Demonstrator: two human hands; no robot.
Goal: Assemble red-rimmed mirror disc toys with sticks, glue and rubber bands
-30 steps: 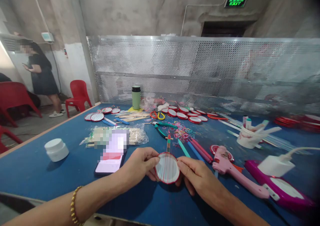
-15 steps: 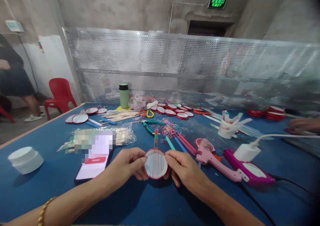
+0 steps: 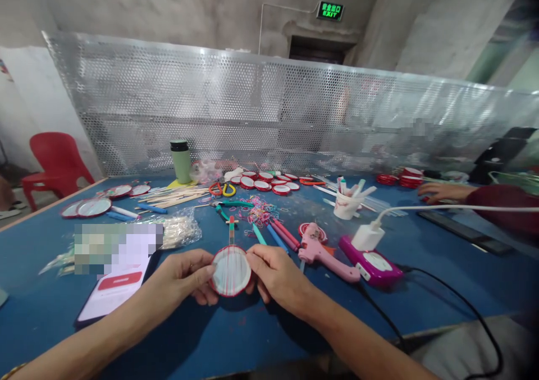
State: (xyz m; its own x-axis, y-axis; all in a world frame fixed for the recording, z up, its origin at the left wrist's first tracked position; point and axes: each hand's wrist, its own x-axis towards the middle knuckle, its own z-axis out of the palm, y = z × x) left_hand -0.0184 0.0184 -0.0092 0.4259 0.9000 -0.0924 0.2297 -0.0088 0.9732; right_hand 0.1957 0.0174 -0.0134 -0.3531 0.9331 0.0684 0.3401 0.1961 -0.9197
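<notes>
A round white lid with a red rim (image 3: 231, 270), strung with thin bands and fixed to a coloured stick, is held just above the blue table (image 3: 261, 335). My left hand (image 3: 183, 276) pinches its left edge with thumb and fingers. My right hand (image 3: 275, 276) grips its right edge, fingers curled. The stick (image 3: 231, 229) points away from me.
A phone (image 3: 110, 290) lies left of my hands. A pink glue gun (image 3: 324, 252), a magenta device with a white plug (image 3: 370, 256), coloured sticks, loose rubber bands (image 3: 259, 216), scissors (image 3: 222, 189), a green flask (image 3: 181, 161) and several red lids lie beyond. Another person's arm (image 3: 471, 193) rests at the right.
The view has swung to the right; the phone and flask slid left in frame and another person's arm came into sight. Both hands keep hold of the lid.
</notes>
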